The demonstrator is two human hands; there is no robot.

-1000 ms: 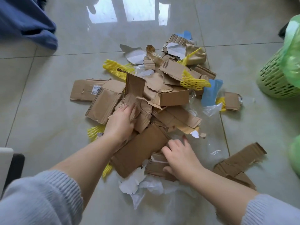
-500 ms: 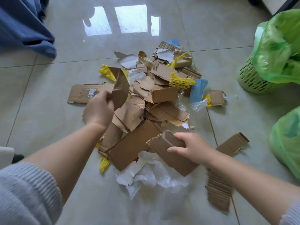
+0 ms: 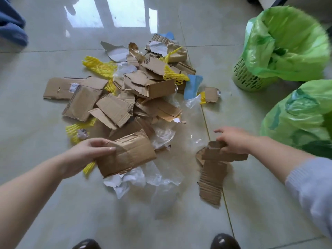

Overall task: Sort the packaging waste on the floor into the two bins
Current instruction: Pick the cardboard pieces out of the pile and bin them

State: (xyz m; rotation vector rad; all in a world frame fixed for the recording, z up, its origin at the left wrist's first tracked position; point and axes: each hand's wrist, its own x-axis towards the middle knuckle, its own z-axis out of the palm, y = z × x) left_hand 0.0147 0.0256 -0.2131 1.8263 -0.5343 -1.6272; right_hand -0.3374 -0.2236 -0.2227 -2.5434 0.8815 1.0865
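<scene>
A heap of packaging waste [image 3: 136,90] lies on the tiled floor: torn brown cardboard, yellow foam netting [image 3: 99,65], clear plastic film [image 3: 161,137] and white paper. My left hand [image 3: 86,153] grips a folded cardboard piece [image 3: 125,155] at the near edge of the heap. My right hand [image 3: 233,142] grips a smaller cardboard strip [image 3: 221,155], held over a corrugated piece [image 3: 212,184] lying on the floor. Two bins lined with green bags stand at the right: the far bin [image 3: 251,76] and the near bin [image 3: 301,115].
My two dark shoes [image 3: 224,241] show at the bottom edge. A blue cloth [image 3: 10,29] lies at the upper left. A blue plastic piece [image 3: 192,85] sits at the heap's right side. Bare glossy tiles surround the heap.
My left hand dropped the upright piece and now grips a folded cardboard piece near me. My right hand carried its strip to the right, toward the bins. The view shifted right.
</scene>
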